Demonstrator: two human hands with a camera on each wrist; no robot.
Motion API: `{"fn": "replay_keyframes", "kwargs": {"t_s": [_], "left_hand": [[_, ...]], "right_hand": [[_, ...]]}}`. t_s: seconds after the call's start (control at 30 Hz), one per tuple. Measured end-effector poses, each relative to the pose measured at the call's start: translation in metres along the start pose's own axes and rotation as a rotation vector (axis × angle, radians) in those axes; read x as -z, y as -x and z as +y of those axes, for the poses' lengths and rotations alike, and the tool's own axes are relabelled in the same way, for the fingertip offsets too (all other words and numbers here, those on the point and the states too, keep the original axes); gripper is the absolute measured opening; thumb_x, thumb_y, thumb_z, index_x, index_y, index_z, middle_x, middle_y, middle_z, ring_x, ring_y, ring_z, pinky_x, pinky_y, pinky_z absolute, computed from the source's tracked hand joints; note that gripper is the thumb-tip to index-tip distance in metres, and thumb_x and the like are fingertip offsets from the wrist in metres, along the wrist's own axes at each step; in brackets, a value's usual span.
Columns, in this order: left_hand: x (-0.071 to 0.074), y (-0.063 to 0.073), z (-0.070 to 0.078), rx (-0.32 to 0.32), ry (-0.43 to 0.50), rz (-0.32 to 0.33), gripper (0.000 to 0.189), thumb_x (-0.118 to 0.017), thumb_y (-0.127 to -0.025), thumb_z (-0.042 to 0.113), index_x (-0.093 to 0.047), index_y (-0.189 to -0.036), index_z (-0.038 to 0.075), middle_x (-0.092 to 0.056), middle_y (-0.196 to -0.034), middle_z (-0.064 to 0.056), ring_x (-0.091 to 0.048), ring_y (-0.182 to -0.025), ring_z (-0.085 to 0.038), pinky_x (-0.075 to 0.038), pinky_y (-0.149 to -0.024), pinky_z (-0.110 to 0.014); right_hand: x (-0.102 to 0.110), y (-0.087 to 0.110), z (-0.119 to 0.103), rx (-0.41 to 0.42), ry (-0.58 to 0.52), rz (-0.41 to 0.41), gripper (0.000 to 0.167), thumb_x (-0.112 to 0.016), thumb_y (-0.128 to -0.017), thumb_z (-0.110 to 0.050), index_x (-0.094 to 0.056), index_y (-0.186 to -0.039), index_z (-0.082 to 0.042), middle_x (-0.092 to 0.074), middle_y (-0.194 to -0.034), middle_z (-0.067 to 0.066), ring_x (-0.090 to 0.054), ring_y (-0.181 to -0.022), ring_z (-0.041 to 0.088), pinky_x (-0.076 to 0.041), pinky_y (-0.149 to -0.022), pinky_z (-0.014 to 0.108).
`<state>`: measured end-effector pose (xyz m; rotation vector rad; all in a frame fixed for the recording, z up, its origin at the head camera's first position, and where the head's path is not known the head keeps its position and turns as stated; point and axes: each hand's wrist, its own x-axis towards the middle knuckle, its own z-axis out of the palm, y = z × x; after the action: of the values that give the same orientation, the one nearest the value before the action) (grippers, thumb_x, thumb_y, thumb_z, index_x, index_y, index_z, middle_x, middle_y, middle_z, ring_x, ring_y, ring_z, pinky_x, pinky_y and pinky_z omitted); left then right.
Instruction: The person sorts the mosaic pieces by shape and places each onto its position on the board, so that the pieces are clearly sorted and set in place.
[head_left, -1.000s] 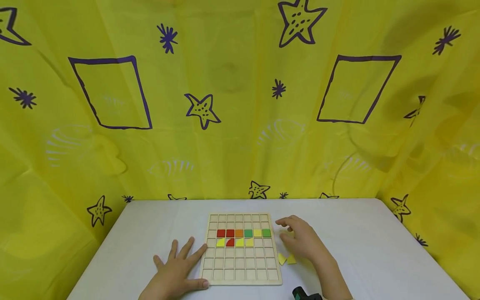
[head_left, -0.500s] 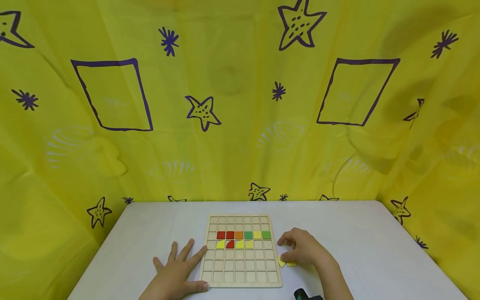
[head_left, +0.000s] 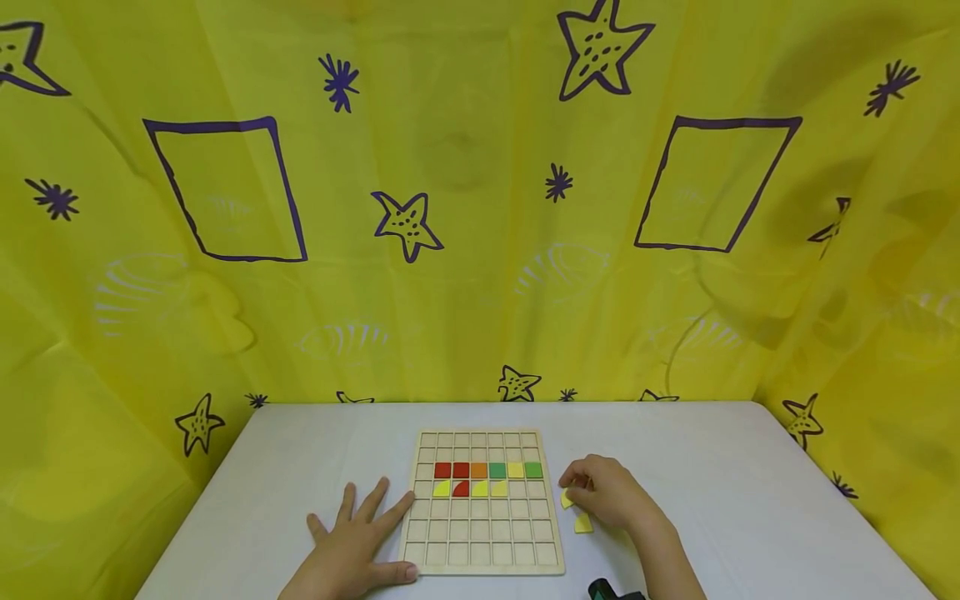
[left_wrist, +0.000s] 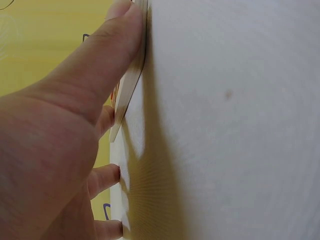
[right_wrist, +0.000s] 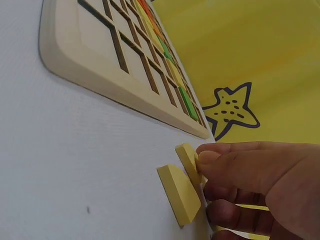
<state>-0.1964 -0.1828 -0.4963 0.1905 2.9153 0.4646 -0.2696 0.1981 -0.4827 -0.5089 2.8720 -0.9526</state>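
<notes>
In the head view my right hand [head_left: 606, 492] is just right of a wooden grid board [head_left: 480, 571], pinching a small yellow quarter-round tile [head_left: 567, 499] between thumb and fingers. The right wrist view has the thumb on this yellow tile [right_wrist: 187, 156], which is tilted at the fingertips. A second yellow tile [head_left: 582, 523] lies on the table close by, nearer the person. My left hand [head_left: 352, 542] lies with spread fingers along the board's left side. Its thumb [left_wrist: 107, 55] rests against the near left corner, and the index fingertip meets the left edge.
One row of the board has red, orange, green and yellow square tiles [head_left: 478, 471]. Below it lie tiles with curved yellow and red parts [head_left: 480, 489]. A black object [head_left: 611, 590] shows at the bottom edge. A yellow patterned curtain [head_left: 480, 292] surrounds the white table [head_left: 300, 450].
My right hand came down toward the two loose yellow tiles and took one, which has shifted away from the person and apart from the other. The left hand has stayed put.
</notes>
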Motion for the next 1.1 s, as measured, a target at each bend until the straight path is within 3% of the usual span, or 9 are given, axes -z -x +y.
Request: {"fn": "replay_keyframes", "kwargs": {"t_s": [0.3, 0.6, 0.83, 1.1], "left_hand": [[0.0005, -0.0004, 0.0019, 0.004, 0.008, -0.001, 0.103, -0.068, -0.06, 0.081, -0.045, -0.15, 0.035, -0.031, -0.161, -0.015, -0.012, -0.142, -0.064, 0.002, -0.086, -0.093], [-0.0013, 0.0007, 0.0, -0.003, 0.006, 0.01, 0.102, -0.068, -0.061, 0.08, -0.045, -0.15, 0.034, -0.031, -0.161, -0.015, -0.012, -0.142, -0.064, 0.001, -0.086, -0.093], [-0.0019, 0.0014, 0.0001, -0.012, 0.007, 0.018, 0.102, -0.068, -0.062, 0.08, -0.045, -0.15, 0.034, -0.031, -0.161, -0.016, -0.013, -0.142, -0.065, 0.001, -0.086, -0.093], [-0.0013, 0.0016, -0.0002, -0.021, -0.003, 0.025, 0.103, -0.066, -0.061, 0.082, -0.045, -0.15, 0.034, -0.031, -0.161, -0.015, -0.013, -0.142, -0.064, 0.0, -0.086, -0.093]], "right_hand": [[0.0006, 0.0, -0.0026, -0.035, -0.012, 0.002, 0.019, -0.085, -0.075, -0.015, -0.072, -0.09, -0.014, -0.056, -0.077, -0.003, -0.05, -0.074, 0.014, -0.042, -0.067, 0.029], [-0.0034, -0.0027, -0.0037, -0.054, 0.031, 0.02, 0.015, -0.082, -0.078, -0.017, -0.073, -0.089, -0.017, -0.056, -0.075, -0.007, -0.05, -0.073, 0.012, -0.043, -0.068, 0.029], [-0.0046, -0.0028, -0.0059, -0.123, 0.044, 0.03, 0.025, -0.088, -0.071, -0.024, -0.072, -0.089, -0.019, -0.055, -0.076, -0.005, -0.049, -0.072, 0.013, -0.041, -0.067, 0.031], [-0.0084, -0.0055, -0.0057, -0.122, 0.062, 0.041, 0.024, -0.089, -0.07, -0.021, -0.071, -0.087, -0.02, -0.055, -0.075, -0.005, -0.049, -0.072, 0.012, -0.041, -0.067, 0.031]]}}
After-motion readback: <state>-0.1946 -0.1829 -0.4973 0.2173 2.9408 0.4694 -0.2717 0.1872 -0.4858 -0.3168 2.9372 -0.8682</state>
